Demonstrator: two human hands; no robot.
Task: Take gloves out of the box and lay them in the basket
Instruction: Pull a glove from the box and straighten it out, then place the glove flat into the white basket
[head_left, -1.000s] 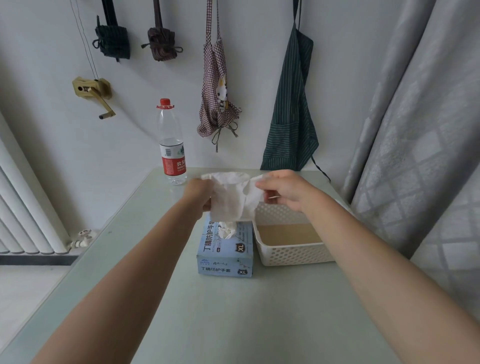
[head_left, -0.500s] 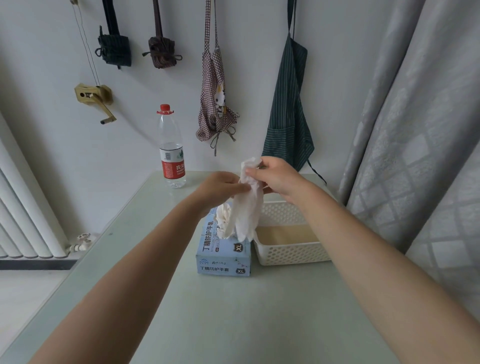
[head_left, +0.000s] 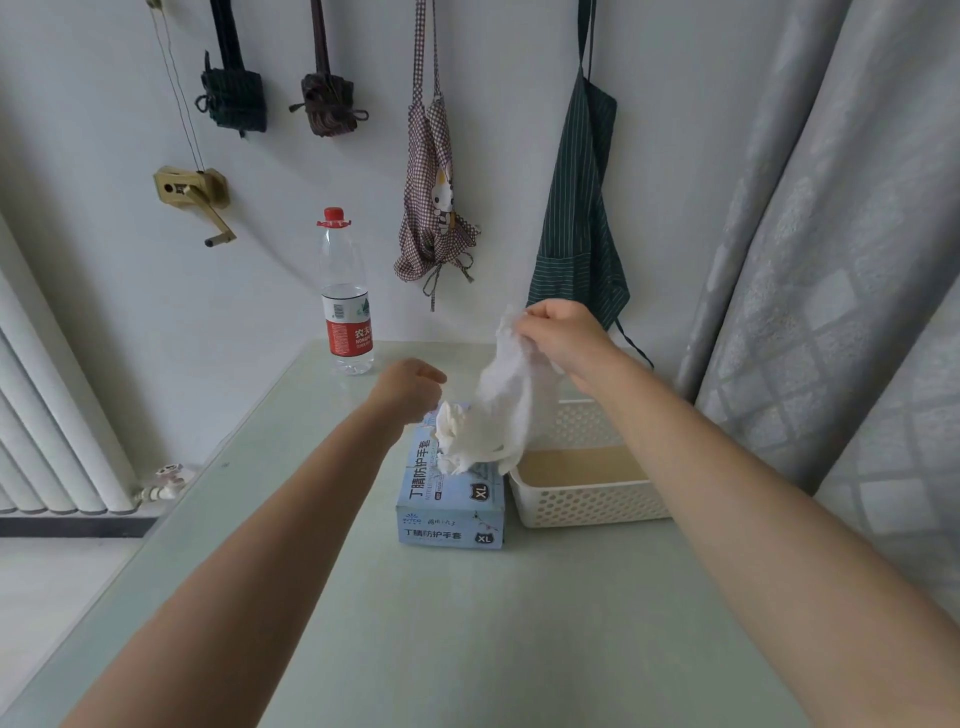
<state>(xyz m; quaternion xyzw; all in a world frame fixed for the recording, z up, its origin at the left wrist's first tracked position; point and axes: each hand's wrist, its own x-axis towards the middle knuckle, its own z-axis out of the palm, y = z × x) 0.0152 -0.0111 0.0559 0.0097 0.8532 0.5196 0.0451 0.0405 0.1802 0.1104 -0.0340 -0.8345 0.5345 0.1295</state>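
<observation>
A light blue glove box lies on the table, with white gloves bunched out of its top opening. Right beside it stands a white perforated basket with a tan bottom. My right hand pinches the top of a white glove, which hangs down over the box and the basket's left edge. My left hand hovers over the far end of the box with curled fingers and holds nothing.
A water bottle with a red cap stands at the table's far left. Aprons and bags hang on the wall behind. A grey curtain is close on the right, a radiator on the left.
My left hand has let go of the glove and dropped toward the box. My right hand has lifted the glove and carried it to the right, toward the basket.
</observation>
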